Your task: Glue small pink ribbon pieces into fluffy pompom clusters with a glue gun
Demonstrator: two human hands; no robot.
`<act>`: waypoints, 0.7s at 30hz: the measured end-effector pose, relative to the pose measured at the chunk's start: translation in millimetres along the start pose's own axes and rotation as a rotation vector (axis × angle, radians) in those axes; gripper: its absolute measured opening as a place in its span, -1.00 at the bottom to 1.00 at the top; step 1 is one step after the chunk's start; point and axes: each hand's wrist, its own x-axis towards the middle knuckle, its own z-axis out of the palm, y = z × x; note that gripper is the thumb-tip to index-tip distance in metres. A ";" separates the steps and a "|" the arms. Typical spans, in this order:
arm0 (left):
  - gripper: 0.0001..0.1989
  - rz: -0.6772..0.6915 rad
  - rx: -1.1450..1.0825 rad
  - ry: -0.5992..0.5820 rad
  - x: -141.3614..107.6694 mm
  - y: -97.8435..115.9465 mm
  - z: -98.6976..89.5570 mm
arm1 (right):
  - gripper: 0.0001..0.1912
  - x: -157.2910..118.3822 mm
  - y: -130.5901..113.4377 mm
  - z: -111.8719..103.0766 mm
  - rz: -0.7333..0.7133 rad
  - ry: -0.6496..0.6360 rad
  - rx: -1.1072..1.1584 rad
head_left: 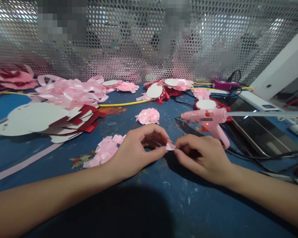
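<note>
A small piece of pale pink ribbon (170, 146) is pinched between my two hands, just above the blue tabletop. My left hand (141, 145) grips its left end with thumb and fingertips. On its right end, the thumb and forefinger of my right hand (203, 155) are closed. Beside my left wrist lies a pile of cut pink ribbon pieces (105, 150), partly covered by the hand. Beyond my hands sits a round pink ribbon rosette (149, 116). A pink hot glue gun (206, 116) with its small light lit rests behind my right hand, nozzle to the left.
White and red cut-out cards (39, 115) are stacked at left, near a heap of pink ribbon loops (72, 89). Red and pink rosettes with white discs (155, 91) line the back. A phone-like dark panel (260, 129), black cables and scissors (280, 177) lie at right. Perforated metal (139, 49) stands behind.
</note>
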 end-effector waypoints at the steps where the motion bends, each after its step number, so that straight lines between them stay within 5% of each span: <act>1: -0.88 0.006 -0.014 0.001 0.3 0.3 0.0 | -0.93 -0.1 0.3 0.1 -0.003 0.001 0.003; 10: -0.87 0.043 0.006 0.024 0.1 1.9 0.8 | -0.94 -1.3 0.8 0.1 -0.011 0.003 -0.010; 21: -0.87 0.145 0.305 0.064 -2.5 8.2 1.6 | -0.92 -1.5 0.5 -0.1 -0.028 -0.045 -0.050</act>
